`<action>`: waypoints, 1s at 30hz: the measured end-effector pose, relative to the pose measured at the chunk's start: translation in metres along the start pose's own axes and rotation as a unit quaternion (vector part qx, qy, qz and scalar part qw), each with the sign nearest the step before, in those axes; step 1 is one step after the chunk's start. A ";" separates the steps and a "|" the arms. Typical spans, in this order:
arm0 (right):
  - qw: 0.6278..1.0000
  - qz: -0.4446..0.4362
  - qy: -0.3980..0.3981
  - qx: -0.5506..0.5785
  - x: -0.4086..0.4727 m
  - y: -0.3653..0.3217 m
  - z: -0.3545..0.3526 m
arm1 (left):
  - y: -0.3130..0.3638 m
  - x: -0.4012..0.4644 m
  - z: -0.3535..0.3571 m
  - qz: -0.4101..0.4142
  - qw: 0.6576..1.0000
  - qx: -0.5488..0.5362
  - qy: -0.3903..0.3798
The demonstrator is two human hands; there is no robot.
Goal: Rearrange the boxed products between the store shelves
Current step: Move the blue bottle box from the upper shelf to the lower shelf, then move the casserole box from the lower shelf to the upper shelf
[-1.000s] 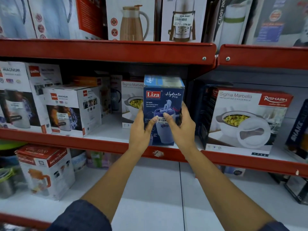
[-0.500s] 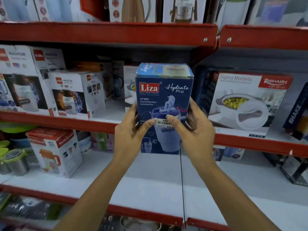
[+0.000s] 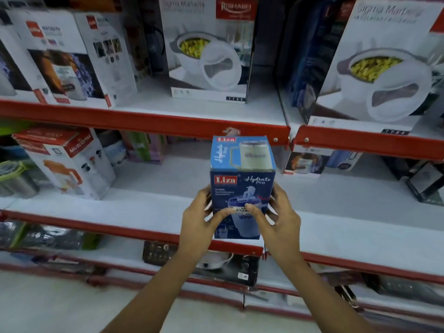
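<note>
Lowered from the upper shelf level, the tall dark-blue cardboard box printed with a drinking cup (image 3: 240,188) now sits at centre frame, in front of the white middle shelf with a red front lip (image 3: 144,207). It is upright, its light-blue top face visible. Whether its base rests on the shelf or hangs just above the lip cannot be told.

The left hand (image 3: 199,222) grips the box's left side and the right hand (image 3: 282,219) grips its right side. Both thumbs press on the front face near the price sticker. This two-sided hold keeps the tall box from tipping and keeps its printed face turned outward.

The shelf surface behind the box is bare, which probably marks the intended spot. A white carton with a red lid flap and a jug picture (image 3: 69,162) stands at left, well apart. Two white casserole cartons (image 3: 206,49) stand on the red-edged shelf above (image 3: 144,121).

The next step is likely to seat the box and release.
</note>
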State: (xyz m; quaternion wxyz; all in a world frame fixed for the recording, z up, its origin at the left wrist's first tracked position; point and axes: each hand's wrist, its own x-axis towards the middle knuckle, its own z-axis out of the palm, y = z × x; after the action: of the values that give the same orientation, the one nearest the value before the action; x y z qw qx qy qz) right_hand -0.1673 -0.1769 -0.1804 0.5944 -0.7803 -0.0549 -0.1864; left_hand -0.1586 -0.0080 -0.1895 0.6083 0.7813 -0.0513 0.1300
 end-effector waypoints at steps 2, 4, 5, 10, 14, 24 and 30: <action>0.999 0.030 -0.015 -0.036 0.002 0.023 0.001 | -0.020 0.005 0.012 -0.018 1.000 0.016 -0.018; 0.996 0.052 -0.026 -0.068 0.004 0.041 0.003 | -0.037 0.013 0.023 -0.032 0.999 0.025 -0.029; 0.994 0.062 -0.029 -0.081 0.006 0.049 0.003 | -0.045 0.016 0.028 -0.041 0.998 0.031 -0.035; 0.983 0.118 -0.049 -0.129 0.013 0.077 0.005 | -0.072 0.027 0.048 -0.100 0.990 0.075 -0.057; 0.981 0.134 -0.053 -0.127 0.015 0.081 0.006 | -0.077 0.026 0.053 -0.114 0.990 0.070 -0.050; 0.936 -0.022 -0.018 -0.352 0.003 0.064 -0.012 | -0.046 0.001 0.060 0.059 0.967 0.246 0.012; 0.890 -0.105 0.095 -0.433 0.032 0.015 -0.050 | 0.008 0.029 0.071 0.275 0.886 0.367 0.075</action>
State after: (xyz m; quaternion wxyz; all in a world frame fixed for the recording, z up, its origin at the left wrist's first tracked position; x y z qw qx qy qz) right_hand -0.1445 -0.2332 -0.1717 0.1770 -0.9286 0.0067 -0.3260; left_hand -0.1225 -0.0765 -0.1903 0.2202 0.8912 -0.1669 0.3596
